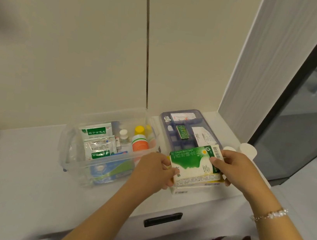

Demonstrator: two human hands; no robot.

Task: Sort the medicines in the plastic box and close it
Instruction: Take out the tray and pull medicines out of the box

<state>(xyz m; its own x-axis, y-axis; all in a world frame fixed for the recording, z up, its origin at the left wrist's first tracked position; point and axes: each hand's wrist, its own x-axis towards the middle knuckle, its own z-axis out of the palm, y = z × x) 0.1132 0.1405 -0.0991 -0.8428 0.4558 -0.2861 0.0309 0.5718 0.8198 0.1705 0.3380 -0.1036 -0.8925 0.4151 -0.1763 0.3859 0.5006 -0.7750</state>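
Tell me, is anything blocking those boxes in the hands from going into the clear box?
Nothing visible does. The hands hold the green-and-white medicine boxes just right of the open plastic box, whose top is uncovered.

Clear glossy plastic box (78, 161) — matt white countertop (25, 162) — printed cardboard carton (192, 161).

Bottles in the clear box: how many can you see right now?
3. A yellow-capped bottle at the back, a small white-capped bottle left of it, and an orange-labelled bottle in front. The sachets may hide more.
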